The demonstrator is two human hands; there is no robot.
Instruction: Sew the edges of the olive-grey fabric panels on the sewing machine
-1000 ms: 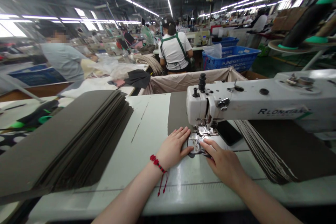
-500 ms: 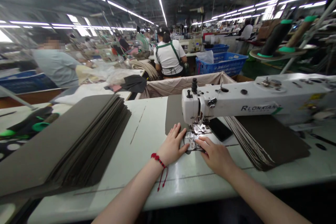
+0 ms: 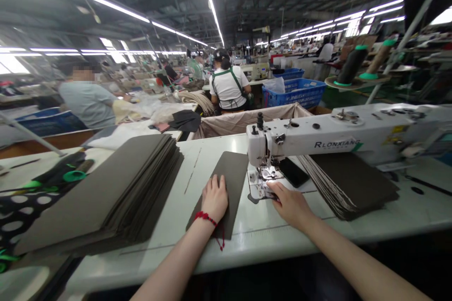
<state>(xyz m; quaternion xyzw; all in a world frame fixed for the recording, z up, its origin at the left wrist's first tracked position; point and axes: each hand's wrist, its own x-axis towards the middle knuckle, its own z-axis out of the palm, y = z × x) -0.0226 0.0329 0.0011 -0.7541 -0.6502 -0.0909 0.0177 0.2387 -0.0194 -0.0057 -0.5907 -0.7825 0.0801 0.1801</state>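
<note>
My left hand (image 3: 215,199), with a red bracelet at the wrist, lies flat with fingers extended on a dark grey panel (image 3: 235,174). The panel rests on the table left of the white sewing machine (image 3: 303,134). Beside the needle plate (image 3: 263,183), my right hand (image 3: 291,203) has its thumb and forefinger close together at the plate's right edge; anything between them is too small to make out. One thick stack of grey panels (image 3: 106,183) is at the left, another stack (image 3: 353,181) at the right behind the machine arm.
A black phone (image 3: 294,172) lies behind the needle area. Thread cones (image 3: 353,63) stand at the right. Beyond the pale table (image 3: 169,240) are a cloth-lined bin (image 3: 229,124), a blue basket (image 3: 294,92) and two people seated at work.
My left hand has moved left and toward me, and the grey panel has come out from beside the needle with it. My right hand stays by the plate. The view has shifted slightly.
</note>
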